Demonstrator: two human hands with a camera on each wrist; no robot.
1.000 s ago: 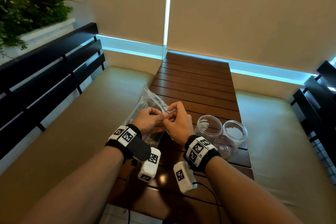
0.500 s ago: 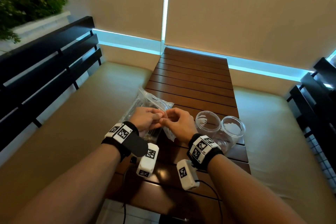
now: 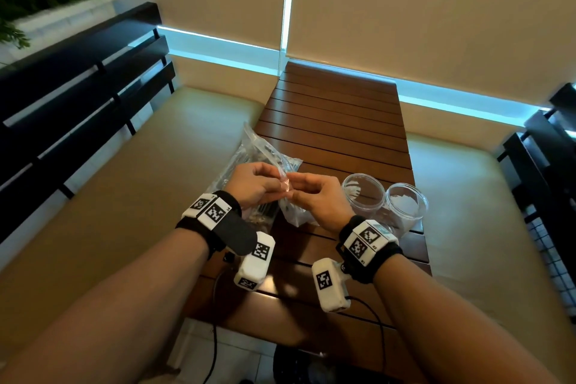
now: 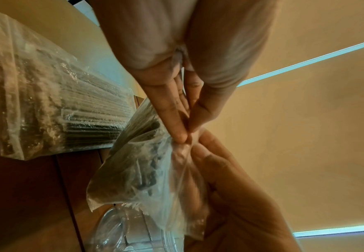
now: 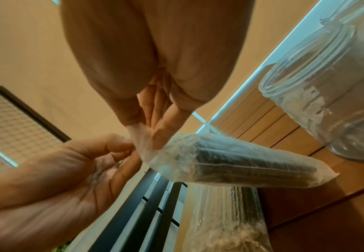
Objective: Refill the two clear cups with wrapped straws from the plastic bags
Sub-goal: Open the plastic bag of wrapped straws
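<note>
Both hands hold one clear plastic bag of dark wrapped straws [image 3: 291, 212] [image 4: 146, 170] [image 5: 230, 163] lifted off the wooden table [image 3: 336, 121]. My left hand [image 3: 254, 185] [image 4: 183, 134] and my right hand [image 3: 314, 196] [image 5: 146, 134] pinch the bag's top edge close together. A second bag of straws [image 3: 249, 162] [image 4: 53, 105] [image 5: 226, 218] lies flat on the table's left side. Two clear cups [image 3: 363, 193] [image 3: 405, 207] stand side by side, without straws in them, just right of my right hand; one cup [image 5: 319, 88] fills the right wrist view.
Cushioned benches [image 3: 131, 184] flank the table on both sides. Black slatted backrests [image 3: 78, 71] rise at left and right. Beige blinds [image 3: 405, 3] close the far end. A cable [image 3: 374, 318] runs from the right wrist camera over the table's near edge.
The hands stay together at the bag's top edge, and the pinched plastic now stands out between the fingertips. My head view has shifted slightly.
</note>
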